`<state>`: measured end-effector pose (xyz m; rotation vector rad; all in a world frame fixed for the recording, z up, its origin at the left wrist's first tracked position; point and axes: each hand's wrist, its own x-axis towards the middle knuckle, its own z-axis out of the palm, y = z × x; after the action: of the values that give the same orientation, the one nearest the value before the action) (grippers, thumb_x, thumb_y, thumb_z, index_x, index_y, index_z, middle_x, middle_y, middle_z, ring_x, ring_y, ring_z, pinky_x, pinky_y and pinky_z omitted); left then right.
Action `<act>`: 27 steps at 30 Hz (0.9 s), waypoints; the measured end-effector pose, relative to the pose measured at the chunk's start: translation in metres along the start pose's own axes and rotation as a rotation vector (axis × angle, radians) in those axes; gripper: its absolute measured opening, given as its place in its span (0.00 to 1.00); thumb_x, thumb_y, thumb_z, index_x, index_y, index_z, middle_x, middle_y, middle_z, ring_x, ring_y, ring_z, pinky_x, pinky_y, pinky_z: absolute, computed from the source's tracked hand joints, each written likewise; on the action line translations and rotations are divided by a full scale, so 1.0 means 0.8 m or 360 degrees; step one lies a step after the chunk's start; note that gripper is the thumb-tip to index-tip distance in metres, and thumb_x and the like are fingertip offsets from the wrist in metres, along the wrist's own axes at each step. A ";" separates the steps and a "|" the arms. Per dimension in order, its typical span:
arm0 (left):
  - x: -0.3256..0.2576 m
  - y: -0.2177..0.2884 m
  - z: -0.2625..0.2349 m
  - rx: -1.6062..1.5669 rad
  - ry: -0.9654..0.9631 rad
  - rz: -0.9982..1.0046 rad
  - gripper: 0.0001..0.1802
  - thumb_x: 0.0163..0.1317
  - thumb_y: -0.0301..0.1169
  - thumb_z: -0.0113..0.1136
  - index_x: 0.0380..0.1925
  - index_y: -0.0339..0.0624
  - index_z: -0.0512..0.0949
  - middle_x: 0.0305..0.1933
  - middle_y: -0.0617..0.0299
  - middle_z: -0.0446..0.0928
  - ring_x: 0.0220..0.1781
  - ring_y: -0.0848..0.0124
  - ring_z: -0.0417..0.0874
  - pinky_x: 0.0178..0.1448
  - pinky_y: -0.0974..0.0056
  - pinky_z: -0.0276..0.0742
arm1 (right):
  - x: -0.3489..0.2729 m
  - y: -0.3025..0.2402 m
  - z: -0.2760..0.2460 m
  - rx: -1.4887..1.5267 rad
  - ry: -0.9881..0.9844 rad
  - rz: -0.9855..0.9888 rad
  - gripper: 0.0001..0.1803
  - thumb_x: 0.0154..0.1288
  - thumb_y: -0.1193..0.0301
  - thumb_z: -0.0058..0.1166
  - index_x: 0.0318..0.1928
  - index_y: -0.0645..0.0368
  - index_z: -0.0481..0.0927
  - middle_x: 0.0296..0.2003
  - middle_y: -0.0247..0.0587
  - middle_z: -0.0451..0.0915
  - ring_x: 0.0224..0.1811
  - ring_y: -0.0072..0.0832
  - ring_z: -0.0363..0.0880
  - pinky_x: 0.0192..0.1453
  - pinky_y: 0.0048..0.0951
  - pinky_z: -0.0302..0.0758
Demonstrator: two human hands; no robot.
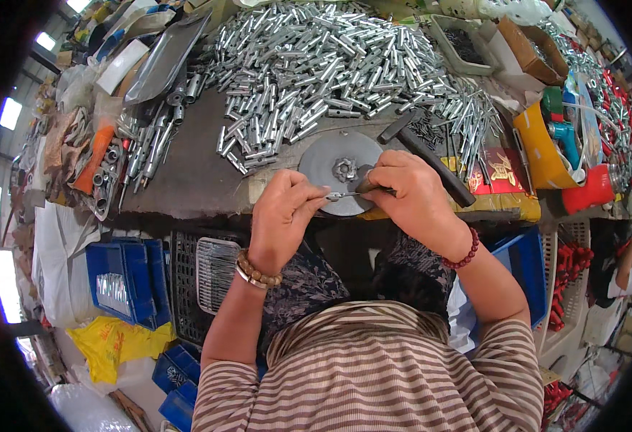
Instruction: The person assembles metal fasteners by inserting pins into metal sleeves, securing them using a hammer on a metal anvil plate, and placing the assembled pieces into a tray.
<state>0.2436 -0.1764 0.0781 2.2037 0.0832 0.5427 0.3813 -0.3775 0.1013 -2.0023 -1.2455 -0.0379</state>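
Note:
Both hands meet over a grey round metal disc (319, 162) with a raised hub at its middle. My left hand (285, 212) pinches one end of a small silver metal fitting (339, 195), held level above the disc's near edge. Closed in a pinch at the other end, my right hand (411, 193) grips a thin dark piece (366, 189) whose kind I cannot make out; it meets or nearly meets the fitting. Just beyond my right hand lies a hammer (425, 157) with a dark handle, slanting toward the table edge.
A big heap of silver metal tubes (316, 65) covers the workbench's far part (186, 176). Thin rods (474, 115) and small dark pins (425, 131) lie right of it. Tools and sockets (104, 173) crowd the left. A cut yellow container (546, 155) stands right; blue crates (125, 277) sit below.

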 end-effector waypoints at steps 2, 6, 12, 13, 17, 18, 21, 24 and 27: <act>-0.001 0.000 0.001 -0.0019 -0.0002 -0.0020 0.09 0.62 0.24 0.72 0.43 0.40 0.88 0.38 0.60 0.77 0.38 0.65 0.80 0.42 0.63 0.76 | 0.001 -0.002 -0.002 0.0016 -0.0012 0.0011 0.05 0.52 0.76 0.67 0.31 0.59 0.85 0.31 0.42 0.77 0.40 0.45 0.80 0.46 0.44 0.76; -0.003 0.000 0.001 -0.0009 0.0007 0.0013 0.09 0.62 0.24 0.72 0.43 0.41 0.88 0.38 0.60 0.76 0.38 0.65 0.80 0.42 0.63 0.76 | -0.002 -0.004 -0.002 0.0033 -0.0047 0.0085 0.05 0.52 0.75 0.68 0.31 0.60 0.85 0.31 0.42 0.77 0.40 0.45 0.80 0.46 0.45 0.76; -0.007 -0.002 0.003 0.0024 -0.0022 -0.0013 0.09 0.62 0.24 0.72 0.42 0.41 0.88 0.38 0.59 0.77 0.39 0.64 0.80 0.43 0.62 0.77 | -0.004 -0.001 0.013 0.0055 -0.0007 0.0015 0.05 0.51 0.75 0.68 0.31 0.59 0.85 0.31 0.43 0.79 0.40 0.47 0.80 0.45 0.46 0.75; -0.006 -0.004 0.003 0.0108 -0.0001 0.0061 0.08 0.62 0.24 0.72 0.42 0.41 0.88 0.39 0.59 0.77 0.39 0.63 0.80 0.43 0.61 0.78 | -0.003 -0.001 0.013 0.0016 -0.0020 -0.0008 0.05 0.50 0.75 0.68 0.30 0.59 0.86 0.31 0.44 0.79 0.40 0.47 0.80 0.44 0.46 0.76; -0.003 -0.002 0.000 0.0094 -0.0032 0.0053 0.09 0.61 0.22 0.70 0.42 0.40 0.88 0.39 0.60 0.77 0.41 0.64 0.80 0.46 0.62 0.77 | -0.003 0.000 0.013 0.0062 0.0035 -0.0013 0.06 0.51 0.75 0.70 0.32 0.58 0.88 0.30 0.43 0.79 0.39 0.47 0.81 0.43 0.45 0.77; 0.000 -0.002 -0.001 0.0054 -0.0045 0.0049 0.11 0.61 0.20 0.70 0.44 0.41 0.88 0.40 0.60 0.76 0.43 0.66 0.79 0.47 0.64 0.75 | -0.002 -0.001 0.013 0.0070 0.0067 -0.0039 0.07 0.52 0.75 0.70 0.34 0.58 0.88 0.31 0.43 0.79 0.39 0.46 0.81 0.43 0.44 0.77; -0.001 -0.005 0.001 0.0002 -0.0042 0.0027 0.10 0.62 0.20 0.69 0.44 0.40 0.88 0.39 0.61 0.76 0.42 0.67 0.78 0.47 0.65 0.75 | -0.019 -0.029 0.009 0.0103 0.0129 0.0017 0.08 0.57 0.75 0.70 0.39 0.59 0.88 0.34 0.45 0.82 0.40 0.46 0.83 0.45 0.42 0.79; -0.006 -0.007 -0.002 0.0012 -0.0022 0.0026 0.10 0.63 0.19 0.69 0.44 0.40 0.88 0.39 0.62 0.76 0.42 0.68 0.78 0.47 0.65 0.74 | -0.065 -0.034 0.018 0.0549 -0.0352 0.0081 0.09 0.59 0.76 0.68 0.41 0.60 0.87 0.38 0.48 0.84 0.42 0.47 0.84 0.46 0.40 0.80; -0.004 -0.008 0.002 -0.0053 -0.0031 0.0016 0.10 0.63 0.19 0.68 0.44 0.39 0.88 0.40 0.61 0.76 0.43 0.68 0.78 0.48 0.66 0.74 | -0.130 -0.007 0.071 0.0784 -0.0818 0.0507 0.11 0.61 0.75 0.67 0.44 0.61 0.86 0.42 0.50 0.86 0.44 0.50 0.85 0.49 0.42 0.81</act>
<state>0.2423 -0.1744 0.0713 2.1778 0.0525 0.5249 0.3029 -0.4196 0.0230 -1.7876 -1.0739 0.9004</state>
